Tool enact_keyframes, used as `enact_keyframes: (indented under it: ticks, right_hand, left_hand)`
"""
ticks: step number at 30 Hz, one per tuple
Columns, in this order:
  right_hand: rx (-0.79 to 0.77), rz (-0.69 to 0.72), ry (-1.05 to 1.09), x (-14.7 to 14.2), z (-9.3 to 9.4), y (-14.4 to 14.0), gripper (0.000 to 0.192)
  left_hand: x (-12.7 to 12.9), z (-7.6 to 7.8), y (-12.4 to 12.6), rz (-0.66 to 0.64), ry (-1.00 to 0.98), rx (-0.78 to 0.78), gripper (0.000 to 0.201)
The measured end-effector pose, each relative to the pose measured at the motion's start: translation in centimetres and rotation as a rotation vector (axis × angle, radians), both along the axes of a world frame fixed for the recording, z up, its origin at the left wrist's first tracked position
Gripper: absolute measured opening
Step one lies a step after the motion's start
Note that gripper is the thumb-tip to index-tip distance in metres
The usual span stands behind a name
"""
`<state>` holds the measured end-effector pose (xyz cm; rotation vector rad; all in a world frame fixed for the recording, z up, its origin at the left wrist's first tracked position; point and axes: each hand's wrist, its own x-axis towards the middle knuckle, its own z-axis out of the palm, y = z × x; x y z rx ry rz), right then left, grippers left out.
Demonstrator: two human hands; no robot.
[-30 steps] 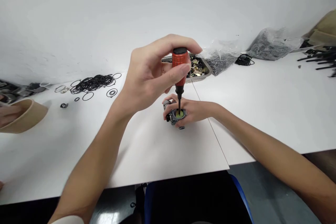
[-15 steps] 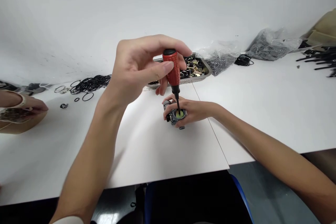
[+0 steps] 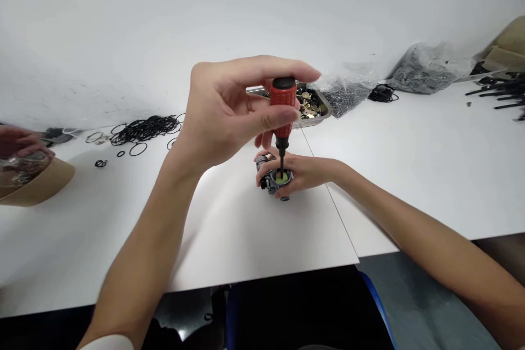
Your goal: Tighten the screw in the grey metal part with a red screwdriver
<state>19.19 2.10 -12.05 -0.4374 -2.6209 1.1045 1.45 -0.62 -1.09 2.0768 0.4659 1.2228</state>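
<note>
Near the middle of the white desk [image 3: 254,240], your right hand [image 3: 305,172] clamps the small grey metal assembly with a green disc [image 3: 278,180]. Your left hand [image 3: 229,112] pinches the red-handled screwdriver [image 3: 283,109] upright, tip on that disc. Judging by this, you're mid-screw; next, keep the shaft vertical while twisting.

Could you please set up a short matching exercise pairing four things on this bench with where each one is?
Things:
1. screwdriver
2. metal part
3. black rings
4. metal tray

Places:
A. loose heap on the table, far left
B. gripped in the left hand
C. behind the hands, by the wall
D. steadied on the table by the right hand

Pairs: 1-B, 2-D, 3-A, 4-C
</note>
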Motion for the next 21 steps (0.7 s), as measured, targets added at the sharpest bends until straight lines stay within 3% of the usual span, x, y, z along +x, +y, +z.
enact_keyframes:
  ticks: [4,8,12,17,21]
  right_hand:
    - [0.019,0.005,0.004,0.1,0.0,0.0,0.038]
    - [0.005,0.002,0.001,0.0,0.0,0.0,0.038]
    - [-0.001,-0.001,0.011,0.0,-0.2,0.1,0.036]
    - [0.009,-0.001,0.017,0.0,-0.4,0.2,0.038]
    - [0.022,0.009,0.02,0.0,-0.3,0.2,0.037]
  left_hand:
    - [-0.1,-0.1,0.2,-0.026,0.044,0.005,0.032]
    - [0.0,-0.2,0.7,-0.099,0.017,0.151,0.031]
    - [-0.1,-0.2,0.9,-0.015,0.012,0.147,0.027]
    - [-0.3,-0.5,1.2,-0.043,0.032,0.148,0.028]
    - [0.1,-0.8,0.9,0.055,-0.037,0.13,0.021]
